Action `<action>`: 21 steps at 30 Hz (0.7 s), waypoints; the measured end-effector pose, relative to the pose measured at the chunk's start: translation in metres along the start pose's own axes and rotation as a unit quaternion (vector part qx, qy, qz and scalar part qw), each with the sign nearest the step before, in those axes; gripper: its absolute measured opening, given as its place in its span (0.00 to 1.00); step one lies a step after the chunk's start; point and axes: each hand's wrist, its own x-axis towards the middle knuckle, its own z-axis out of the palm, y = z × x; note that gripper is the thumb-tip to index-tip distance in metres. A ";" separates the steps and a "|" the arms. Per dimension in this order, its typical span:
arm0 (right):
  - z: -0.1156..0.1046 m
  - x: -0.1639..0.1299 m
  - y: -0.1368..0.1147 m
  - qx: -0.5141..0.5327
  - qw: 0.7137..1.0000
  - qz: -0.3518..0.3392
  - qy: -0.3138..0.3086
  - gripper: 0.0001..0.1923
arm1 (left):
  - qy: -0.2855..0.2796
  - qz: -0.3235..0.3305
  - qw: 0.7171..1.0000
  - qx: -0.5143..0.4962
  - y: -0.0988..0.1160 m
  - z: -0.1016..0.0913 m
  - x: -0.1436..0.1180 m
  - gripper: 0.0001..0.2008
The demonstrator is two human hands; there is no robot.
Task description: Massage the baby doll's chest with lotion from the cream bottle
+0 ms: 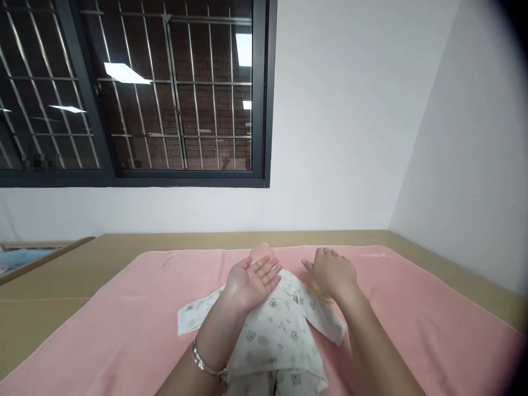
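A baby doll lies on its back on a pink mat, dressed in a white suit with small green and grey prints. Its head shows at the far end, partly hidden behind my left hand. That hand is palm up over the doll's upper chest, fingers stretched out and holding nothing. A silver bracelet circles the left wrist. My right hand hovers palm down beside the doll's sleeve, thumb apart and fingers loosely bent. Something yellow shows partly under it; I cannot make out what.
The mat covers a tan padded table that meets a white wall behind and at the right. A dark-framed window with metal bars is at the upper left. Blue bedding lies beyond the table's left edge.
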 end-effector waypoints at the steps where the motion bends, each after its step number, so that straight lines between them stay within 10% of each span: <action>1: 0.001 0.000 -0.005 -0.012 1.000 0.015 0.003 0.26 | 0.003 0.014 1.000 -0.010 0.008 -0.002 -0.004 0.20; 12: -0.003 0.003 -0.009 0.095 0.992 0.077 -0.031 0.26 | -0.032 0.039 0.999 0.015 0.024 0.003 -0.065 0.21; 21: -0.050 -0.062 -0.038 0.448 0.876 -0.106 0.145 0.21 | -0.076 -0.021 0.995 0.054 -0.013 0.016 -0.083 0.22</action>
